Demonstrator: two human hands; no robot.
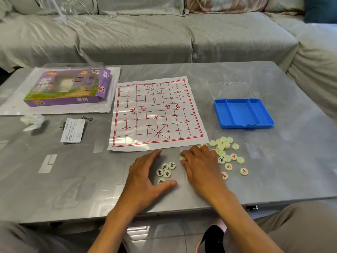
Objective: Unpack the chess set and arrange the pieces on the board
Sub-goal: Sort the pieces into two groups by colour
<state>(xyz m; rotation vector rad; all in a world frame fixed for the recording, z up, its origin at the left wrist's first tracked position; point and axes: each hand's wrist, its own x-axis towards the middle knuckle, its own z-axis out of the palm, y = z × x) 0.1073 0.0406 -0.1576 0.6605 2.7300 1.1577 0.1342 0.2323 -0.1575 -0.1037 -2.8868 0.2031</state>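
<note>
Your left hand (145, 177) lies flat with fingers released, corralling five black-marked pieces (165, 170) near the tabletop's front edge — apparently sorting by colour. Your right hand (199, 166) curls around one piece (182, 158), below the bare board (156, 114).

The paper board (156, 114) lies flat, bare. My round cream pieces (225, 152) lie scattered at its five o'clock. The blue tray (242, 114) sits at three o'clock.

I see a glossy grey table (237, 189) with a grey-covered corner sofa (145, 33) behind it, patterned cushions (226, 4) on top, pale tiled floor (164, 240) below.
</note>
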